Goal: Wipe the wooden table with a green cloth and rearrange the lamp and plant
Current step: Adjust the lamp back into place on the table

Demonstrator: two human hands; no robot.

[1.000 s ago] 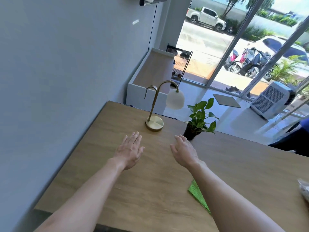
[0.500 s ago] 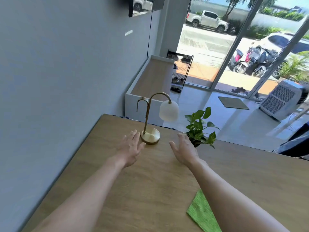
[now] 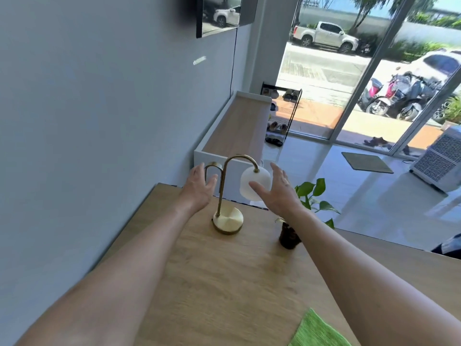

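Note:
A brass lamp (image 3: 227, 221) with a curved neck and white shade stands near the far edge of the wooden table (image 3: 224, 283). My left hand (image 3: 198, 189) is raised just left of the lamp's neck, fingers apart, holding nothing. My right hand (image 3: 277, 191) hovers by the white shade, fingers spread, its thumb in front of the shade; I cannot tell whether it touches. A small plant (image 3: 289, 236) in a dark pot stands right of the lamp, partly hidden by my right forearm. The green cloth (image 3: 316, 330) lies flat at the table's near edge.
A grey wall (image 3: 99, 121) runs along the table's left side. Beyond the far edge stand a low white cabinet (image 3: 237, 126) and a shoe rack (image 3: 282, 113). A white cooler unit (image 3: 441, 158) sits on the tiled floor at right.
Both hands have lifted off the table and moved forward to either side of the lamp's top. The view has tilted up; lamp, plant and cloth have not moved.

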